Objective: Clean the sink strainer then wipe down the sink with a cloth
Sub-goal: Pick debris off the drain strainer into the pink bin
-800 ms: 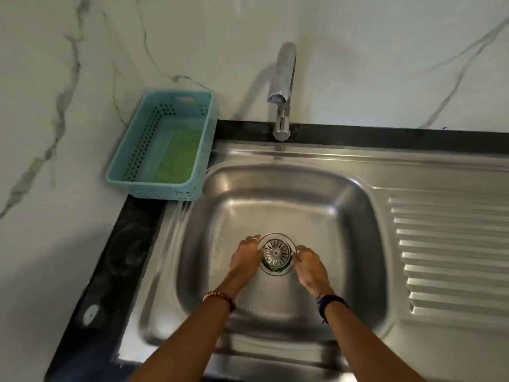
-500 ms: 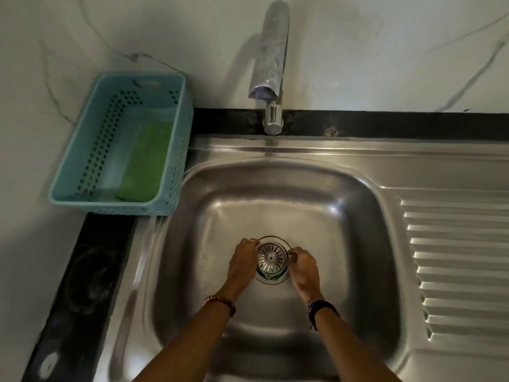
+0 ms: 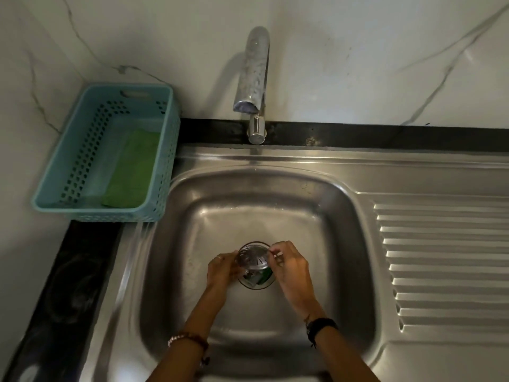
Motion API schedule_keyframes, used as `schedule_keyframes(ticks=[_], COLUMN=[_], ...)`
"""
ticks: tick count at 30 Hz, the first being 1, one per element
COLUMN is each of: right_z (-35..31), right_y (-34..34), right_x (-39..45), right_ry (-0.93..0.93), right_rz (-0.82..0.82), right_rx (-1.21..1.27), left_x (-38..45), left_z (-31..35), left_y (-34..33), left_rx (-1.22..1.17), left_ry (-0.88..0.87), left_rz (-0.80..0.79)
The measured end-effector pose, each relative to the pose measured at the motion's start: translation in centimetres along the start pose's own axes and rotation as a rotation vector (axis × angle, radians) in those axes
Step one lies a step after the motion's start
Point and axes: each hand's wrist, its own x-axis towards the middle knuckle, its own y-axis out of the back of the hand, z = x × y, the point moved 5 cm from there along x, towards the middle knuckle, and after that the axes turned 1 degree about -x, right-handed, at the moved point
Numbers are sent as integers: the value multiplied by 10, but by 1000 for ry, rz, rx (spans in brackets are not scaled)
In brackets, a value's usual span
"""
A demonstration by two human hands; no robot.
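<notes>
Steel basin: brushed stainless sink (image 3: 192,244), rounded square bowl, dull sheen, near edge cut off by the bottom of the frame.
Strainer: round perforated metal sink strainer (image 3: 252,257), slotted holes in a ring, raised and tilted over the drain opening (image 3: 259,282) at the centre of the bowl.
Left hand: left hand (image 3: 221,270) at 9 o'clock of the strainer, fingers closed on its rim; thin ring on one finger, beaded bracelet at the wrist.
Right hand: right hand (image 3: 292,267) at 3 o'clock of the strainer, fingertips pinched on the opposite rim; dark band at the wrist.
Hidden: underside of the strainer blocked by both hands; something green and dark in the drain, too blurred to tell.
Drainboard: ribbed steel drainboard (image 3: 440,257) at 3 o'clock, running off the right edge.
Tap: chrome tap (image 3: 254,75) at 12 o'clock, flat-mouthed spout, water-spotted.
Basket: pale blue plastic basket (image 3: 68,172) at 10 o'clock, rectangular, perforated walls.
Cloth: green cloth (image 3: 132,172) lying flat inside the basket, coarse texture, near end partly hidden by the basket wall.
Surround: black counter strip (image 3: 385,136); white veined marble wall (image 3: 358,51).
</notes>
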Motion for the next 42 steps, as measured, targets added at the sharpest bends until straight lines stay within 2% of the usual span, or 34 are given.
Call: schedule_keyframes(ticks=[3,6,8,11,13,21,27,34,38,42], right_z=[-18,-28,-27,-21,-13,23,54,69,73,65], right_y=[16,33,43,62,74,179,226,238,236,235], right_x=[-13,-27,-34,-40,-41,-23,9,31,35,33], right_ry=[120,151,86,-127,-247,-274,-332,-302,-318,-318], right_rz=[5,77,154,266,303,413,541,573,565,566], right_rx=[96,217,352,621,700,508,448,264,125,73], left_x=[-22,-41,-51,-69,-80,-121,-113,-90,-91,-99], left_z=[9,19,26,38,47,83,90,91,90,93], left_y=[2,5,0,-18,-34,-155,-236,-267,-272,-269], left_rx=[-275,-296,-232,-163,-93,109,104,320,396,407], left_ry=[107,105,95,58,16,-211,-256,-459,-564,-597], left_rz=[-153,-219,-278,-384,-413,-502,-414,-242,-234,-248])
